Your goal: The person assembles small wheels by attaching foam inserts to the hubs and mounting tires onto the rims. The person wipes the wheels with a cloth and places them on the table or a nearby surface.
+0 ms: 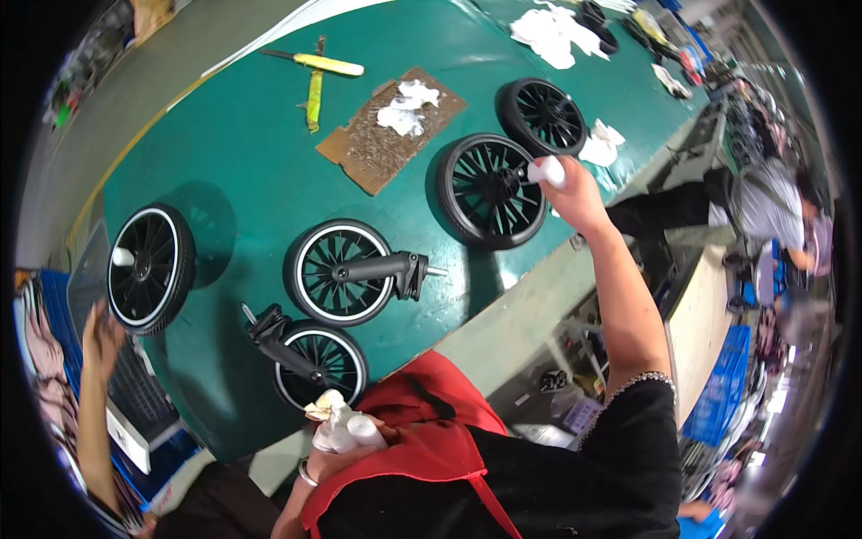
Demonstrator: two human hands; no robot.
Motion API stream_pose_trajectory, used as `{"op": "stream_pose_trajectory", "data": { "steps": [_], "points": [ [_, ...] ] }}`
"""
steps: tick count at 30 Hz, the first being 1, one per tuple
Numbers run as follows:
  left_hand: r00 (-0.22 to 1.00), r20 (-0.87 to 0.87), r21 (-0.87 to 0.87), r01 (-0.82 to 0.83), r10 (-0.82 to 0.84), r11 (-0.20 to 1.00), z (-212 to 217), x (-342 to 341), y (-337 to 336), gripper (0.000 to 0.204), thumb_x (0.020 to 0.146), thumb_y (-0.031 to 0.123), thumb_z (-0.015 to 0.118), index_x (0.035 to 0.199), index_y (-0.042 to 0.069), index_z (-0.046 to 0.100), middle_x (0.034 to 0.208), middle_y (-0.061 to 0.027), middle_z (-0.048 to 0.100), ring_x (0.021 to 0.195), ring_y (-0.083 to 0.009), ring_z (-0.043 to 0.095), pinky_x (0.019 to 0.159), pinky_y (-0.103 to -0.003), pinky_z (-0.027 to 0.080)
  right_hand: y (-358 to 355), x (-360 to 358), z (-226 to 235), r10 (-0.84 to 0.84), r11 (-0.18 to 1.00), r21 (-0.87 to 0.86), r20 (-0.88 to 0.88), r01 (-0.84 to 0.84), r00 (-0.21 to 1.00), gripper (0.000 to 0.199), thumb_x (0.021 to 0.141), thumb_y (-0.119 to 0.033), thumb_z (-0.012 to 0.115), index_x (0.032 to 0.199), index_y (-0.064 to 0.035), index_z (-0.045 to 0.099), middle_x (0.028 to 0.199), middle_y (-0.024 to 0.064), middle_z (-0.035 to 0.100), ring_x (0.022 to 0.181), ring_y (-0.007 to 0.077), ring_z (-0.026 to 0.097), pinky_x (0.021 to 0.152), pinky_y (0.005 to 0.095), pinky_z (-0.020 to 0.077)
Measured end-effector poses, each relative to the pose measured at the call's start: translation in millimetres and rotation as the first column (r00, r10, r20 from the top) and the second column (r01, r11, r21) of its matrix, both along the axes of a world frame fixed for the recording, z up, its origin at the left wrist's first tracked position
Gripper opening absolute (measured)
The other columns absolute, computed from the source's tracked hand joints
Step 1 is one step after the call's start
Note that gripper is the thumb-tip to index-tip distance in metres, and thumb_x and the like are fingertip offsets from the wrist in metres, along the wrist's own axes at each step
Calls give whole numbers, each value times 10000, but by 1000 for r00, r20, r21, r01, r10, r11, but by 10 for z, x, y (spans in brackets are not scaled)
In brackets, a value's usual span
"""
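Observation:
My right hand (575, 194) is closed round a small white cylindrical piece (549, 171), held against the hub side of a black spoked wheel (485, 211) that lies tilted near the table's right edge. Close to my body, my left hand (337, 460) grips several white cylindrical pieces (361, 429) and a crumpled white cloth (330, 404). Just beyond it lies a white-rimmed wheel with a dark fork (301, 364). A second wheel with a fork (368, 267) rests mid-table. Another black wheel (545, 117) lies behind the one at my right hand.
A co-worker's hand (101, 340) is beside an upright white-rimmed wheel (148, 269) with a white piece at its hub. Farther back on the green table (242, 153) are a cardboard piece (364, 148), yellow-handled cutters (330, 65) and white cloths (552, 34). Another person (763, 202) stands at right.

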State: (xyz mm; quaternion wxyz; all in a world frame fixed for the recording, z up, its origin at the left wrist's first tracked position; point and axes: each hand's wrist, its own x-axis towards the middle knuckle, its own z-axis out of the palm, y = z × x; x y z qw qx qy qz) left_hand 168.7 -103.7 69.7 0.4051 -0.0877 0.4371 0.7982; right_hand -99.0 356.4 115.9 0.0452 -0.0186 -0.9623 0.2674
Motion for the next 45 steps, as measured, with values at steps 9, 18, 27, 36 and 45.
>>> {"op": "stream_pose_trajectory", "data": {
  "steps": [9,18,27,36,45],
  "points": [
    [972,123,99,-211,199,972,290,-347,737,396,821,-154,610,1194,-34,558,1125,-214,675,1095,-301,656,968,-431,517,-19,-357,49,297,881,346,128,-323,946,232,781,-32,629,999,-81,691,967,144,665,893,362,662,784,442,528],
    [995,-99,-5,-13,13,1000,239,-765,1075,354,815,-79,689,1155,-35,600,1117,-203,682,1041,-275,675,917,-395,547,-182,-530,-235,297,681,565,369,-466,881,243,715,-7,639,955,-35,658,971,169,666,921,314,678,816,390,556],
    [971,67,40,-234,231,971,235,-933,1407,409,812,-110,630,1210,-29,577,1127,-170,688,1022,-251,678,893,-367,537,1446,-1049,355,-326,923,243,85,298,941,539,806,-321,765,1173,-17,513,993,210,682,966,349,674,848,393,513],
    [958,80,-4,-277,276,961,232,-1568,2639,407,781,-89,650,1179,-48,574,1102,-171,681,1034,-260,665,939,-378,509,2002,-2048,334,328,831,368,280,-417,902,264,844,-182,674,1076,-97,581,1049,110,684,985,319,650,834,424,513],
    [912,130,14,-395,390,919,281,-1822,3180,425,768,-88,656,1181,-29,574,1095,-156,681,1057,-254,654,960,-387,496,2103,-2445,254,546,632,385,394,-672,739,289,816,-126,707,1078,-65,601,996,137,668,947,336,653,825,418,521]
  ]
}}
